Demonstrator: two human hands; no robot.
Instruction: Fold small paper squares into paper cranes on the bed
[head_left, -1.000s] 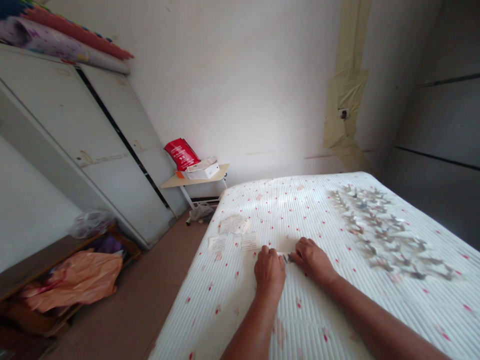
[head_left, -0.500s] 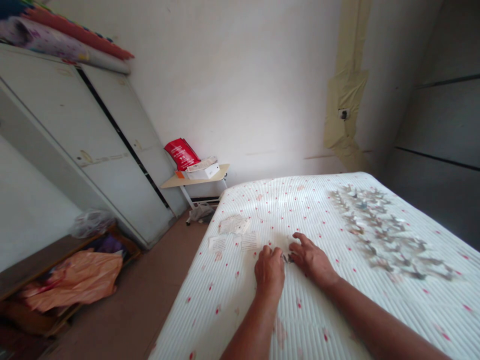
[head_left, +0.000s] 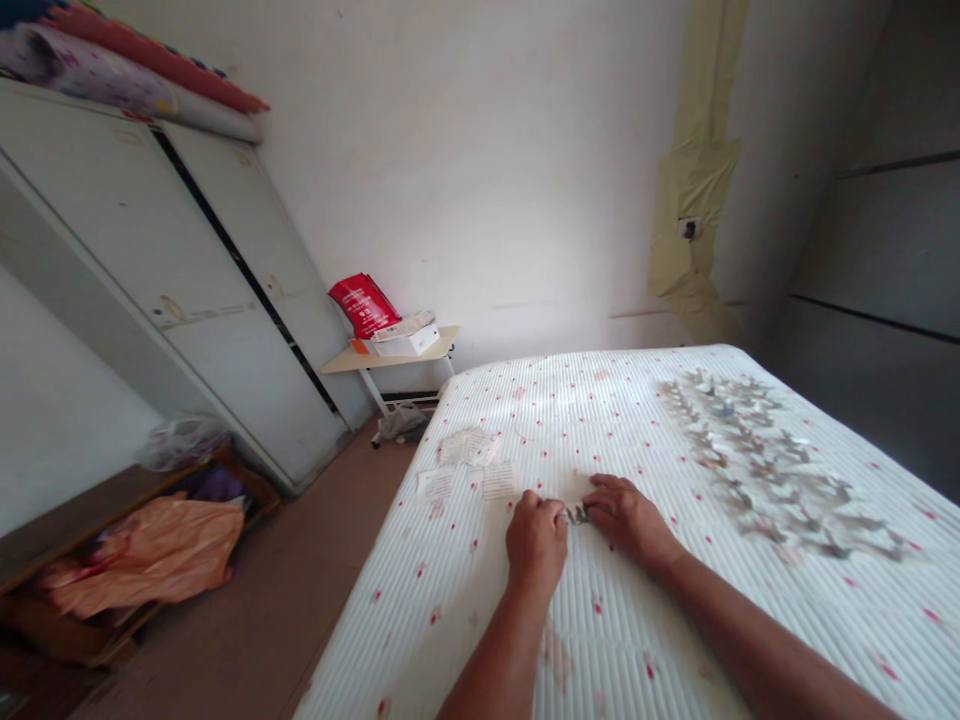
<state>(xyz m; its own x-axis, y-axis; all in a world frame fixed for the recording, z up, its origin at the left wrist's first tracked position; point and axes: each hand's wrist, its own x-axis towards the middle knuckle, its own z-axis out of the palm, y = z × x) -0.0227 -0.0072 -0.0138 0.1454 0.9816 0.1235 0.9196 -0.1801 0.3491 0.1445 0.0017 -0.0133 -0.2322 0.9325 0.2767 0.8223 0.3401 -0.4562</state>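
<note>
Between my hands, low over the bed, is a small piece of folded printed paper. My left hand pinches its left end between thumb and fingers. My right hand holds the right end, its fingers bent and partly overlapping the paper. The paper's exact shape is too small to make out. Beyond my left hand lie flat printed paper squares, with a loose pile of printed paper behind them. Many small folded paper figures stand in rows off to the right.
A white quilted bedspread with red dots covers the bed under my hands. At the back left, a small table bears a red bag and a white box. A grey cabinet and an orange plastic bag are farther left.
My right hand has shifted slightly right and its raised finger has come down. More of the folded paper shows between the hands. My left hand has barely moved.
</note>
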